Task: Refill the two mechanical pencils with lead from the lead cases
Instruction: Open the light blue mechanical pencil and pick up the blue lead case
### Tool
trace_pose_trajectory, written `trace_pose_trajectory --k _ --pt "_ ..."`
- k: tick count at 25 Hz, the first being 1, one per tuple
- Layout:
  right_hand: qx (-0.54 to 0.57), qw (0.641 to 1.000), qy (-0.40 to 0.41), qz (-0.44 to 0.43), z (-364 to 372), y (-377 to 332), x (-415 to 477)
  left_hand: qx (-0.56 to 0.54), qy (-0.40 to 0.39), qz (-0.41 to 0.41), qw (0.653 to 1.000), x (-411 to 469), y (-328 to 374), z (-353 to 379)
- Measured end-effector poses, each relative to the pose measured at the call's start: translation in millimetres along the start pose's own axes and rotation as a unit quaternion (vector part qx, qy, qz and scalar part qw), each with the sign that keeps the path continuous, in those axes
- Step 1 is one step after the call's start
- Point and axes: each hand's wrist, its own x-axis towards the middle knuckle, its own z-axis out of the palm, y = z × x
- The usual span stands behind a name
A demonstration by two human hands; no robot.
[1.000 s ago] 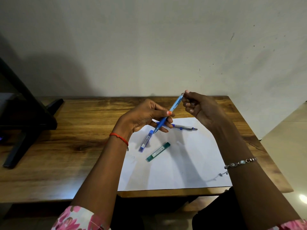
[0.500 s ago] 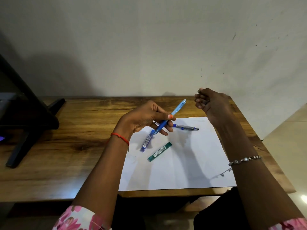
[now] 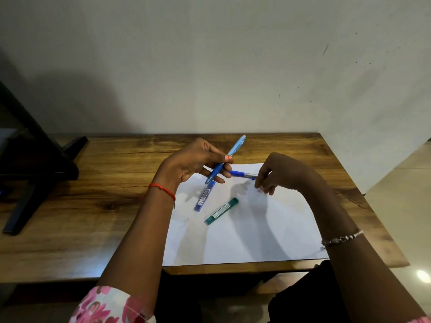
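Note:
My left hand (image 3: pixel 193 164) is shut on a light-blue mechanical pencil (image 3: pixel 233 150), held slanted above the table with its top end pointing up and away. My right hand (image 3: pixel 279 173) hangs low over the white paper (image 3: pixel 268 229), fingertips bunched and pointing down beside the second pencil (image 3: pixel 242 174). That silver and blue pencil lies flat on the paper. Whether the fingers hold something small is hidden. A purple lead case (image 3: pixel 204 195) and a green lead case (image 3: pixel 221 210) lie on the paper below my left hand.
The paper lies on a wooden table (image 3: pixel 93 206) against a pale wall. A black stand (image 3: pixel 35 164) occupies the table's left end. The table's right edge drops off to a tiled floor.
My right hand left the top end of the light-blue pencil, swung right, then came down to the paper beside the second pencil. My left hand kept hold of the pencil.

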Motion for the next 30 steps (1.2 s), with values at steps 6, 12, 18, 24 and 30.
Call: trace_pose_trajectory --k 6,12,18,24,30 --pt "-0.072 0.997 0.004 -0.029 12 -9 1 0.009 0.001 -0.016 1.0 1 1 3" --pt "-0.09 0.995 0.009 -0.042 13 -10 3 0.013 0.003 -0.018 1.0 1 0 3" --pt "-0.095 0.994 -0.006 -0.06 11 -11 1 0.012 0.003 -0.021 1.0 1 1 3" --pt "-0.09 0.995 -0.023 -0.043 6 -9 1 0.012 0.005 -0.022 1.0 1 1 3" --pt "-0.098 0.994 -0.022 -0.051 3 -4 0 0.009 0.005 -0.022 1.0 1 1 4"
